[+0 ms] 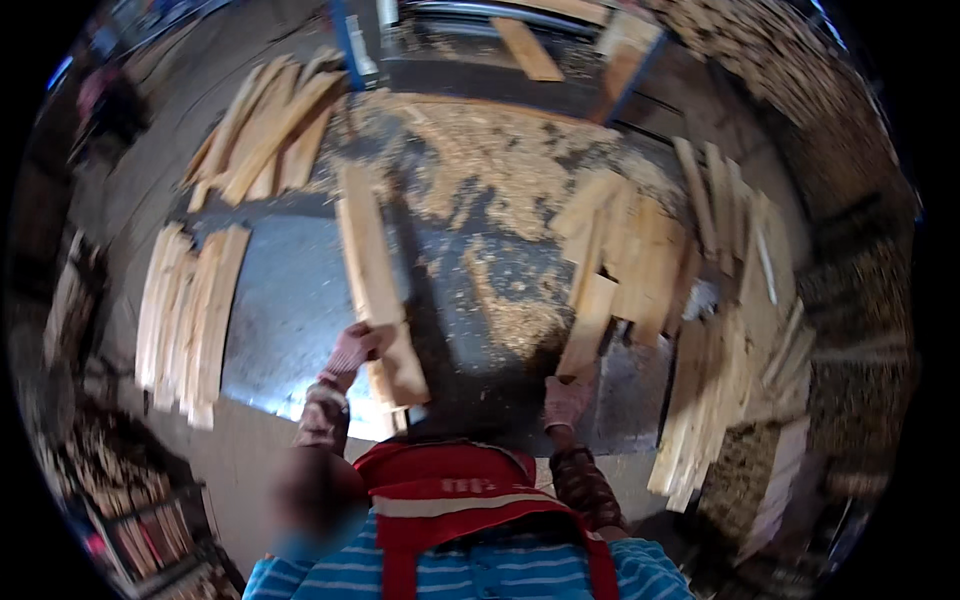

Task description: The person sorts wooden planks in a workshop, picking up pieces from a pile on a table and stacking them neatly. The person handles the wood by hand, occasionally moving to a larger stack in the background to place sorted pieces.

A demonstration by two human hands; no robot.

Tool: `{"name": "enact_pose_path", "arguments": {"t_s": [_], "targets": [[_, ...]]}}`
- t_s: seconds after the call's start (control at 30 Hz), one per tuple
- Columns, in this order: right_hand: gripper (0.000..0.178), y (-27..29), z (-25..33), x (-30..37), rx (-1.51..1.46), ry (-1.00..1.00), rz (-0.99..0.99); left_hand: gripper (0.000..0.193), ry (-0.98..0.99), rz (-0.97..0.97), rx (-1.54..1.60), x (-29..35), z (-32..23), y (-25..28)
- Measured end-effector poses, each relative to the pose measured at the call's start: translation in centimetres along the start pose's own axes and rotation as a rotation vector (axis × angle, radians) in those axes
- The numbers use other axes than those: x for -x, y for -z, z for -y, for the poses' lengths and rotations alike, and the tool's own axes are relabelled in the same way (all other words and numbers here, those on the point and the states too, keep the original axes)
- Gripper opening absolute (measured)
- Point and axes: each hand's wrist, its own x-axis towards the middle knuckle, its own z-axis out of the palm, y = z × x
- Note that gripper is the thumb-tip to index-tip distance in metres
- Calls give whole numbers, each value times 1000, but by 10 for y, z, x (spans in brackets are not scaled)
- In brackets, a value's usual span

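My left hand (352,350), in a pinkish work glove, closes on the left edge of a long pale wooden plank (372,265) close to its near end. At least one more board shows partly beneath that plank. My right hand (568,402), gloved alike, grips the near end of a shorter wooden board (590,325). This board points away from me, its far end at the pile of boards (640,250) on the right of the metal table (285,270). The undersides of both grips are hidden.
Wood shavings (510,185) cover much of the table's middle and back. Boards lie stacked at the left edge (190,310), the back left (270,130) and the far right (725,370). A machine with blue posts (347,45) stands beyond, a loose board (527,50) on it.
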Motion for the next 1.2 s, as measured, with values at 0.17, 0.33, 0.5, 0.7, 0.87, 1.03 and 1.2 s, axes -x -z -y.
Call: {"name": "enact_pose_path", "arguments": {"t_s": [0.17,0.33,0.5,0.7,0.87,1.03,1.2], "targets": [[88,7,27,25,-122,57,-122,48,67,-305,-627,-31,68,30],[92,6,60,43,-232,95,6,72,-407,-387,-669,-20,-5,-33],[83,-8,122,67,-370,538,232,55,-116,497,268,8,-64,-153],[60,-30,137,-72,-34,587,226,36,-165,506,65,-30,-47,-150],[92,-52,191,-222,233,675,-278,47,235,563,501,-66,10,-114],[112,-81,205,-305,427,212,34,46,319,398,426,-93,46,-130],[103,-95,198,-291,634,437,33,45,365,150,-46,-118,103,-149]]}}
